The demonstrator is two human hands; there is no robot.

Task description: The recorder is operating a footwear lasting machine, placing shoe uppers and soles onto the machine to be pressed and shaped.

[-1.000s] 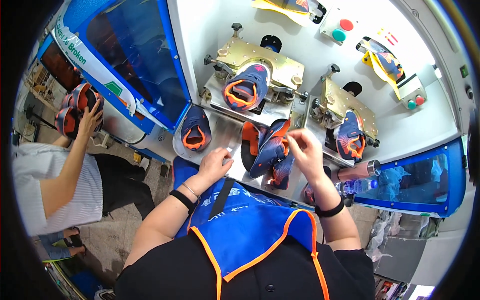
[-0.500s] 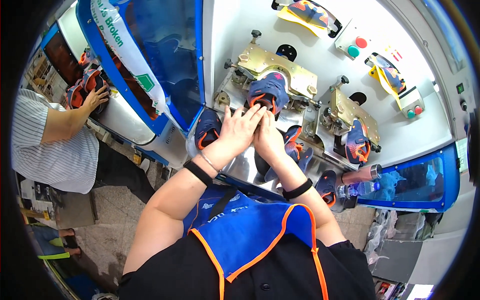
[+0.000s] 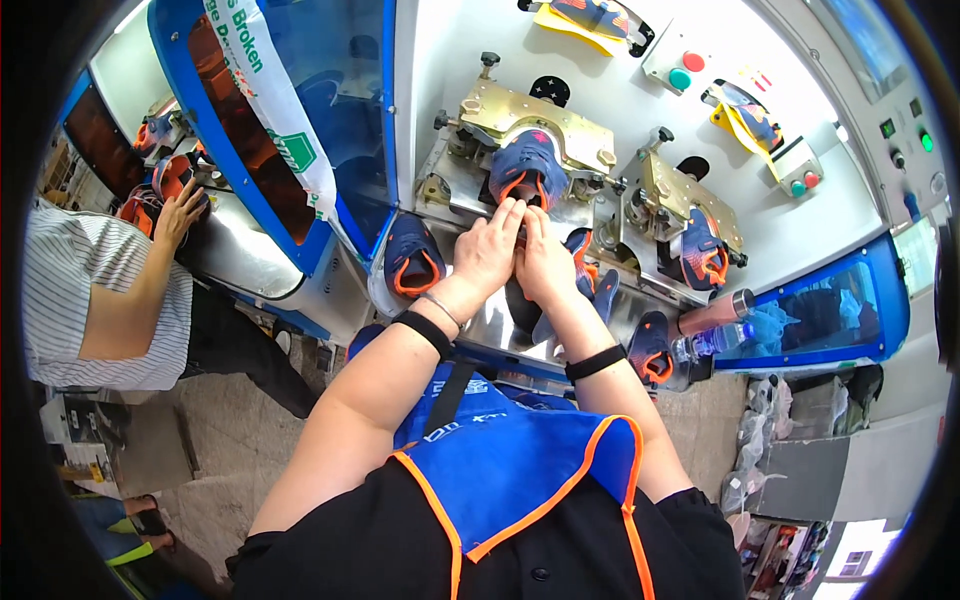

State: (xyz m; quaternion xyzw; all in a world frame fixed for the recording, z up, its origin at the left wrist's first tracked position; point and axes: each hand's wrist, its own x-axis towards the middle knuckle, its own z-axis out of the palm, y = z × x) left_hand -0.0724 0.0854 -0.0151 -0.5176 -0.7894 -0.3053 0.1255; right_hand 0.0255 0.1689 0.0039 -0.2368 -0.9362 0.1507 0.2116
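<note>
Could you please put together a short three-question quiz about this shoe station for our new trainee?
1. True or false: both hands reach toward the shoe mounted in the left clamp.
2. Which shoe lies loose on the steel tray, left of the left hand? A) yellow B) navy with orange trim C) white
3. Fill in: the right hand wears a black ____ at the wrist.

Key: 1 true; 2 B, the navy shoe; 3 band.
</note>
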